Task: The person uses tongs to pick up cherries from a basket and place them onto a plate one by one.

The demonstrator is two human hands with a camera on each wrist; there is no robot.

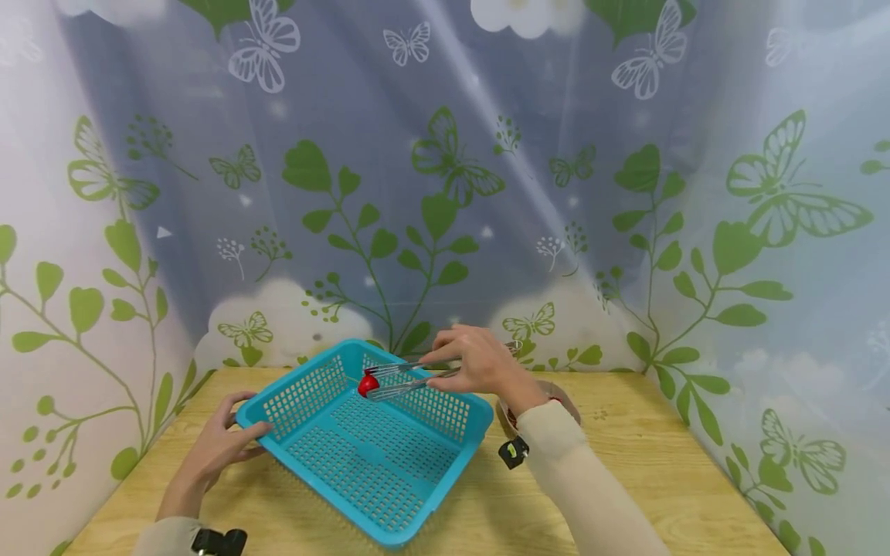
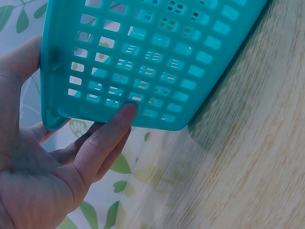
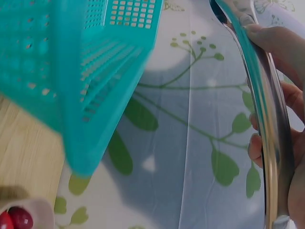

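A blue plastic basket [image 1: 313,482] with grid-like holes sits at the middle of the wooden table. My left hand [image 1: 221,440] grips its left corner, thumb over the rim; in the left wrist view the fingers [image 2: 102,145] press the outer wall. My right hand [image 1: 480,359] holds metal tongs [image 1: 403,388] above the basket's far side. A small round red fruit [image 1: 368,384], like a cherry, is between the tong tips, over the inside of the basket. The right wrist view shows the fingers wrapped along the shiny tong arms [image 3: 264,100], tips out of frame.
Partly hidden behind the right wrist, a pale bowl [image 1: 566,405] stands on the table. Dark red fruits [image 3: 21,218] lie in it in the right wrist view. A curtain [image 1: 528,255] printed with butterflies and leaves hangs behind and at both sides of the wooden table [image 1: 626,479].
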